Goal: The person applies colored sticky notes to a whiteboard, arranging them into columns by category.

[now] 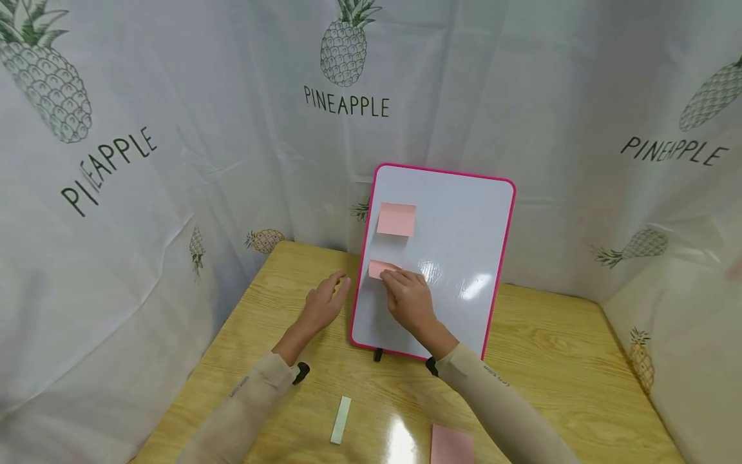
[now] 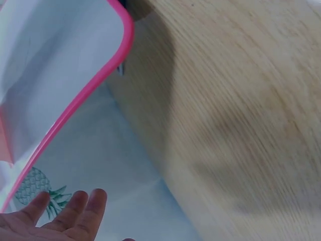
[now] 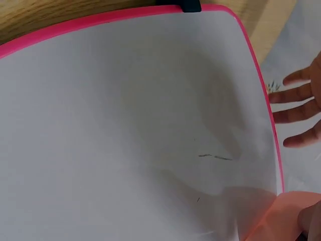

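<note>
A whiteboard (image 1: 452, 225) with a pink rim leans upright on the table. My right hand (image 1: 411, 301) pinches a pink sticky note (image 1: 379, 268) against the board's left side. In the right wrist view that sticky note (image 3: 281, 216) looks bent, with a finger at its edge; the rest of the hand is mostly out of that view. Above it, another pink sticky note (image 1: 397, 220) is stuck to the board, its lower edge lifted a little. My left hand (image 1: 322, 305) hovers just left of the board, fingers extended and holding nothing.
On the wooden table (image 1: 556, 348) a pale green strip (image 1: 341, 420) lies near the front. A pink pad of sticky notes (image 1: 452, 444) sits by the right forearm. A black foot (image 1: 379, 354) shows under the board, and a white pineapple-print curtain (image 1: 232, 96) hangs behind.
</note>
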Demonstrator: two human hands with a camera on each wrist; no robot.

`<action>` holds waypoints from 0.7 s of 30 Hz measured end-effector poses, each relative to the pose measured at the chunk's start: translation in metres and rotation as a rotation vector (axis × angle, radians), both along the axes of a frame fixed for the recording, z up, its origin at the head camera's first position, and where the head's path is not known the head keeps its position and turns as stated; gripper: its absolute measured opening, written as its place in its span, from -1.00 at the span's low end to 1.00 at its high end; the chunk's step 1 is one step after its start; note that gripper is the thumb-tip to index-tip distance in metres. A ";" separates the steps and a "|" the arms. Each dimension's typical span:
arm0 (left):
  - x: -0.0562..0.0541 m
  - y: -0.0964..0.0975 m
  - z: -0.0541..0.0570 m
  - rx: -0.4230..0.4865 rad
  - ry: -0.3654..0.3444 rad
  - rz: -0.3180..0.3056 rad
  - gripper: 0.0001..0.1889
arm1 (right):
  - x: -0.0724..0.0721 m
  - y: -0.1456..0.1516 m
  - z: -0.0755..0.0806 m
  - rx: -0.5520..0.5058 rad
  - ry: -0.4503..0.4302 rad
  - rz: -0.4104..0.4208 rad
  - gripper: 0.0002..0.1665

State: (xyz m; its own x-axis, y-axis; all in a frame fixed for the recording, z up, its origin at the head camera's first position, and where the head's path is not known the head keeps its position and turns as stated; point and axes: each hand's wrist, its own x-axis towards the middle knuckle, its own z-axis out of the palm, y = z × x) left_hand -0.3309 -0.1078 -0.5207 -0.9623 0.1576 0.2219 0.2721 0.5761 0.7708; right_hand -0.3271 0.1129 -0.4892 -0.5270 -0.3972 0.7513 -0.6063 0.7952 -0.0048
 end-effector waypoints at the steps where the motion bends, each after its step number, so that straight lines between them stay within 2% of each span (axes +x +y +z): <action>1: 0.000 0.001 0.001 -0.001 -0.004 -0.006 -0.38 | 0.000 0.000 0.000 0.001 -0.005 0.001 -0.75; 7: -0.007 0.006 0.005 0.028 -0.028 -0.030 -0.40 | 0.000 0.002 0.001 0.010 -0.025 0.004 -0.77; 13: -0.025 0.016 0.013 0.081 -0.046 -0.032 -0.48 | 0.000 0.002 -0.002 0.010 -0.026 0.001 -0.78; 16: -0.034 0.021 0.017 0.062 -0.047 -0.034 -0.46 | 0.000 0.003 -0.003 0.020 -0.024 0.001 -0.79; 21: -0.045 0.027 0.024 0.096 -0.064 -0.037 -0.42 | 0.000 0.003 -0.004 0.022 -0.013 0.010 -0.79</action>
State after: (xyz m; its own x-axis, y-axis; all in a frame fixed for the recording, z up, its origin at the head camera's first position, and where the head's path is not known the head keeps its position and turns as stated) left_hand -0.3758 -0.0804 -0.4964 -0.9689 0.1744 0.1757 0.2402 0.4897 0.8382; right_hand -0.3272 0.1155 -0.4934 -0.5330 -0.4191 0.7350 -0.6141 0.7892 0.0048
